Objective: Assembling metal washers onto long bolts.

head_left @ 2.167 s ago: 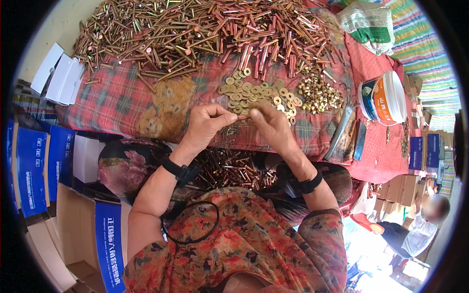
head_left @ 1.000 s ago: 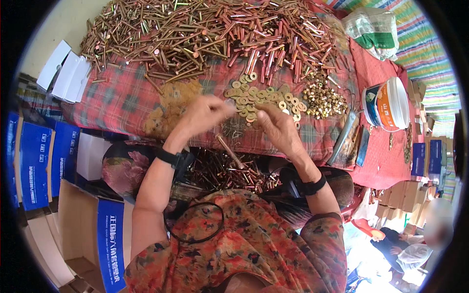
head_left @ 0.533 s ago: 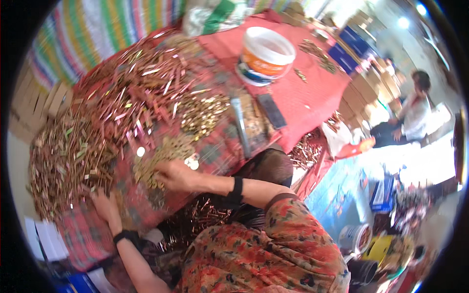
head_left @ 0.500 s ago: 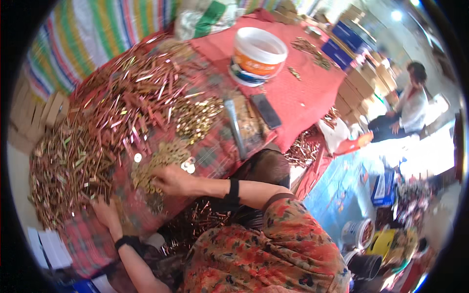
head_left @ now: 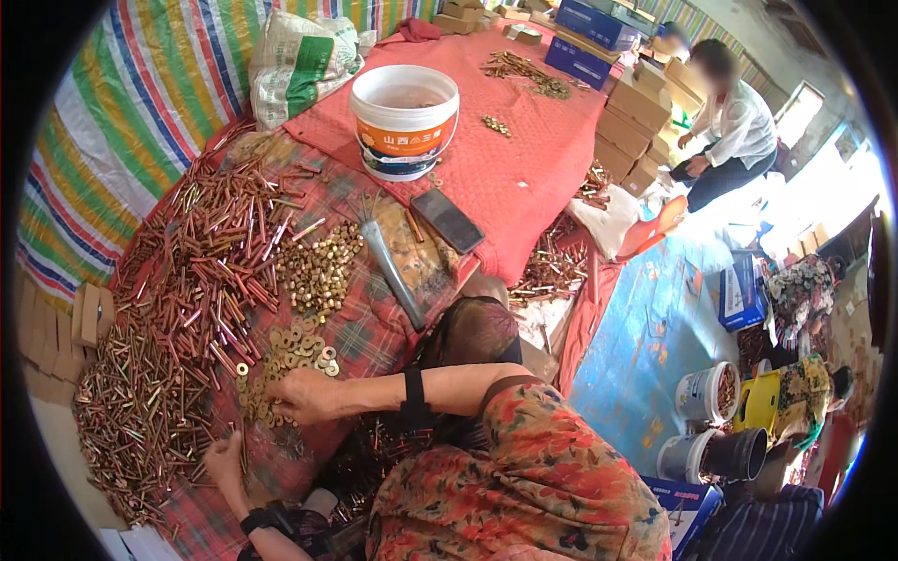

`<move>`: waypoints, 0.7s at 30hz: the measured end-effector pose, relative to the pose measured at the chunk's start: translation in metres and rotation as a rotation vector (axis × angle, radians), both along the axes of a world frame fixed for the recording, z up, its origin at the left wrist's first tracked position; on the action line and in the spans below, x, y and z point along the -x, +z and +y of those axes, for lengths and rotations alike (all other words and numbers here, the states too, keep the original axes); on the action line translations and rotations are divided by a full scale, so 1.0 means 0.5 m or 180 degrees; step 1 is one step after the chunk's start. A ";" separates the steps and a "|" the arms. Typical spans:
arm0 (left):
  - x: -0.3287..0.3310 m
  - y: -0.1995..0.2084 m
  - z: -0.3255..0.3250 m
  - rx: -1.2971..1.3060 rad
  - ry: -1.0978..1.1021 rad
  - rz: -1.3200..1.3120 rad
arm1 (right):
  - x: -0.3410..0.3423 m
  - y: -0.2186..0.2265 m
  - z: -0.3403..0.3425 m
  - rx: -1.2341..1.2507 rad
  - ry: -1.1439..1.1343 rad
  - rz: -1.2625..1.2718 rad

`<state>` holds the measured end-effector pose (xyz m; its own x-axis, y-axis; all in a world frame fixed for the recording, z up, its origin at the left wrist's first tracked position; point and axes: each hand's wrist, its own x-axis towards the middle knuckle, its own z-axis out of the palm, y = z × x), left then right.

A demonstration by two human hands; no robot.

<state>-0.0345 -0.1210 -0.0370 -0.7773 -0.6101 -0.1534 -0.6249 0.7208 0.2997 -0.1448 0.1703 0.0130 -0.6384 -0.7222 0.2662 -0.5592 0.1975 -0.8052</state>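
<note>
My left hand is closed, with fingertips pinched on what looks like a thin bolt standing upright. It is over the plaid cloth beside a large heap of bolts. To its right, my right hand has curled fingers down on a spread of flat brass-coloured washers; whatever is between the fingertips is hidden. Beyond the washers lies a small pile of gold-coloured nuts. Copper-coloured metal tubes form a wide heap at the far left.
A white bucket stands on the red cloth. Nearer are a phone and a grey flat bar. A white sack leans by the striped sheet. Boxes and a person are at far right.
My left hand has left the edge of the bolt heap and come nearer my right hand. My right hand stays at the washers. The whole view has shifted, and the person at far right leans forward.
</note>
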 end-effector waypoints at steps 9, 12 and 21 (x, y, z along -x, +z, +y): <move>0.104 0.051 -0.002 0.1562 0.1039 0.0450 | 0.002 0.014 0.016 -0.0062 -0.0003 0.0082; 0.125 0.040 -0.013 0.1371 0.1241 0.0118 | 0.003 0.012 0.016 -0.0076 -0.0009 0.0085; 0.147 0.056 -0.042 0.0924 0.1119 0.0432 | 0.005 0.025 0.037 -0.0251 0.0014 -0.0090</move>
<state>-0.1082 -0.1421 -0.0088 -0.5173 -0.8424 0.1511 -0.8151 0.5387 0.2130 -0.1474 0.1887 0.0257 -0.6417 -0.7430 0.1903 -0.5373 0.2584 -0.8028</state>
